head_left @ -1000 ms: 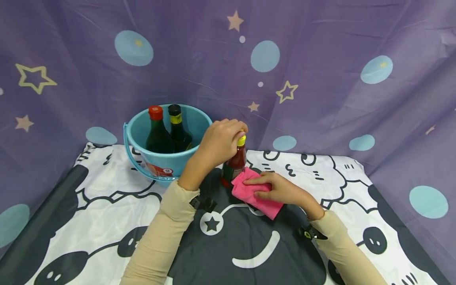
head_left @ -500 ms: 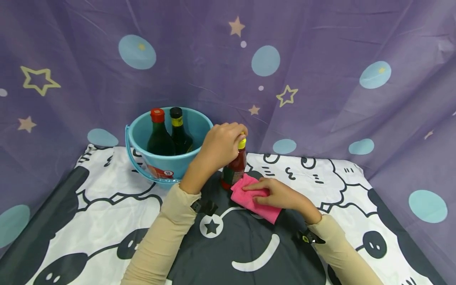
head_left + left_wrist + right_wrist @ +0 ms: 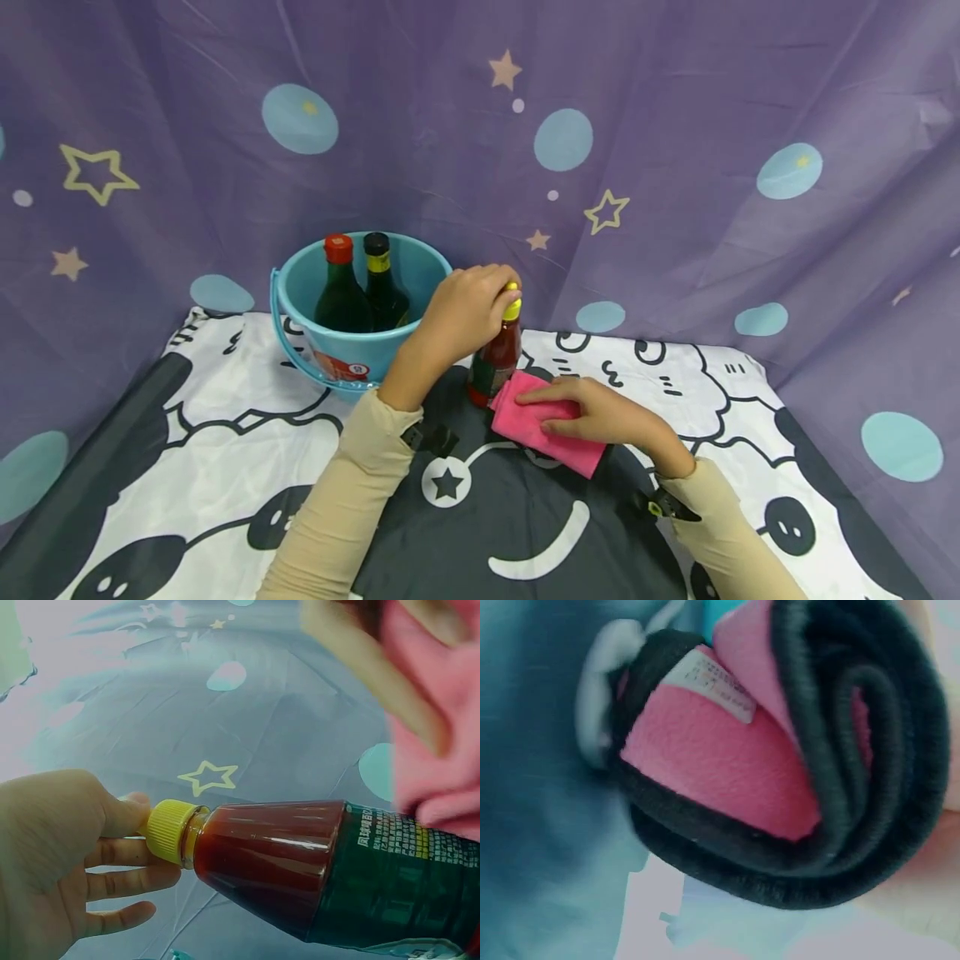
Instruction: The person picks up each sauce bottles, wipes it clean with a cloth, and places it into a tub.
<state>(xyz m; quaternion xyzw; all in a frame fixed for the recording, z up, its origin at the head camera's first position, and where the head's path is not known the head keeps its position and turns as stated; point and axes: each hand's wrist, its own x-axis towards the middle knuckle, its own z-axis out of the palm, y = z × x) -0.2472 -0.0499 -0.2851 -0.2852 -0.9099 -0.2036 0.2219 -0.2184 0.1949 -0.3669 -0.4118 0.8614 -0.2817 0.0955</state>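
A sauce bottle (image 3: 497, 354) with red-brown contents, a dark green label and a yellow cap (image 3: 171, 831) stands near the middle of the table. My left hand (image 3: 467, 307) pinches the cap from above with thumb and index finger, the other fingers loose, as the left wrist view shows. My right hand (image 3: 600, 407) holds a folded pink cloth (image 3: 534, 423) against the bottle's lower right side. In the left wrist view the pink cloth (image 3: 442, 750) overlaps the label end and looks blurred. Up close, the right wrist view shows the cloth's (image 3: 720, 761) dark edging, rolled layers and white tag.
Left of the bottle stands a light blue bucket (image 3: 356, 354) with its handle down. Inside are a red-capped dark bottle (image 3: 342, 296) and a black-capped dark bottle (image 3: 386, 296). A purple patterned curtain (image 3: 450, 125) hangs behind the table with its black-and-white cloth (image 3: 540, 517).
The whole scene sits slightly lower in the head view. My right hand and the pink cloth have shifted a little beside the bottle; my left hand keeps its hold on the cap.
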